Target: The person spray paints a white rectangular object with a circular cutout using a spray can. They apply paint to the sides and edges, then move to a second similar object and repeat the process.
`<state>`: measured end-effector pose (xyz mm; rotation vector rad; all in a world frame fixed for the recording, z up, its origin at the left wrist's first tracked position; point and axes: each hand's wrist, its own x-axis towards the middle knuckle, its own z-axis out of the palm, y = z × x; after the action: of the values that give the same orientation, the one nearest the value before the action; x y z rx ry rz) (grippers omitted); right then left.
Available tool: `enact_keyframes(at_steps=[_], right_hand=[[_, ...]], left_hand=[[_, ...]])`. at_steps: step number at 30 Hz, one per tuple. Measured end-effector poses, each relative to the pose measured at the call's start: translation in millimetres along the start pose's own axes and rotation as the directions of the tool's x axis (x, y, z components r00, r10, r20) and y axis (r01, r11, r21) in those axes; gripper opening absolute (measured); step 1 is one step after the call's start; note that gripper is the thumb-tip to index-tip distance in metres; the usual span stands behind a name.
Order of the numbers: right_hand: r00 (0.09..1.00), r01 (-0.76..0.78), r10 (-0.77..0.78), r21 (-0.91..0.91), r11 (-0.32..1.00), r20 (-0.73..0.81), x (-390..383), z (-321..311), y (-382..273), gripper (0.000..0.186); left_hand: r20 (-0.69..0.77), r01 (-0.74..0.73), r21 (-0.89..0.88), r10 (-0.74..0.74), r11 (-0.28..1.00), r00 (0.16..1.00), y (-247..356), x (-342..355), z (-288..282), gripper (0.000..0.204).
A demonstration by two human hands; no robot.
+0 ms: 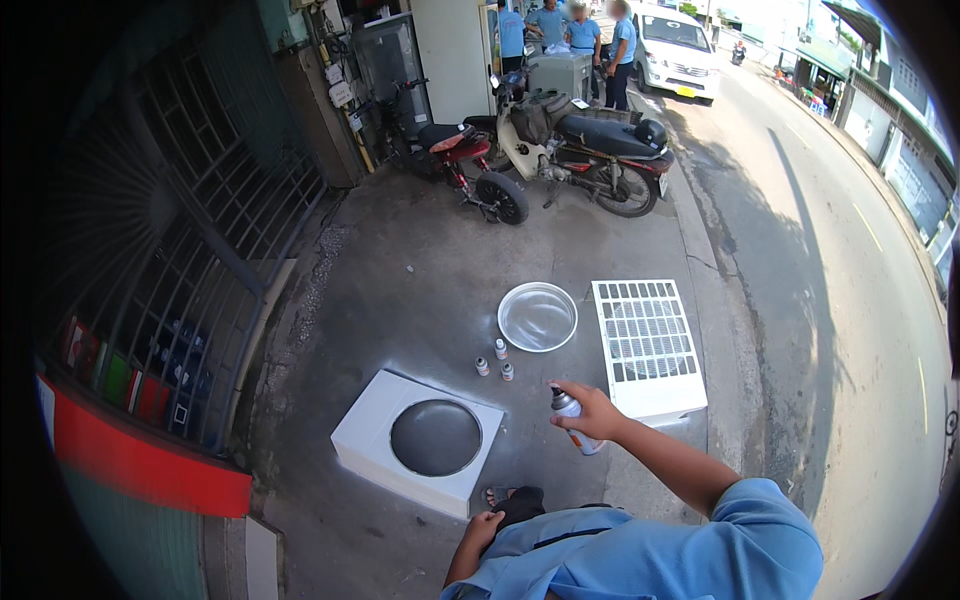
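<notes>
My right hand (597, 412) is wrapped round a spray can (565, 404), its index finger on the nozzle at the top. The can is held above the pavement, right of a white metal casing panel (365, 432) with a large round opening. My left hand (484, 528) hangs low against my dark trouser leg, its fingers curled; whether anything is in them is hidden. Three small cans (507, 371) stand on the ground past the panel. Beyond them lies a shallow round white pan (537, 317). To the right is a white casing with a grille (662, 398).
Grey pavement (400, 310) shows pale spray marks round the panel. A red motorbike (465, 150) and a larger motorcycle (610, 140) stand ahead. Left is a metal gate (225, 240) with a red board (150, 450). People in blue shirts (583, 36) and a white van (675, 50) are farther off.
</notes>
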<state>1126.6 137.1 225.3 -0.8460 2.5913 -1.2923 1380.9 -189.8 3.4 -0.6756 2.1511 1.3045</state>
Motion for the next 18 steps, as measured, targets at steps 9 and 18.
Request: enact_keyframes(at_steps=[9, 18], right_hand=[[0.038, -0.646, 0.853, 0.639, 0.418, -0.52, -91, 52, 232, 0.093], [0.446, -0.766, 0.824, -0.327, 0.554, 0.35, -137, 109, 216, 0.101]], left_hand=[[0.149, 0.166, 0.827, -0.494, 0.537, 0.857, -54, 150, -208, 0.047], [-0.221, 0.285, -0.552, -0.467, 0.784, 0.856, -72, 183, -290, 0.049]])
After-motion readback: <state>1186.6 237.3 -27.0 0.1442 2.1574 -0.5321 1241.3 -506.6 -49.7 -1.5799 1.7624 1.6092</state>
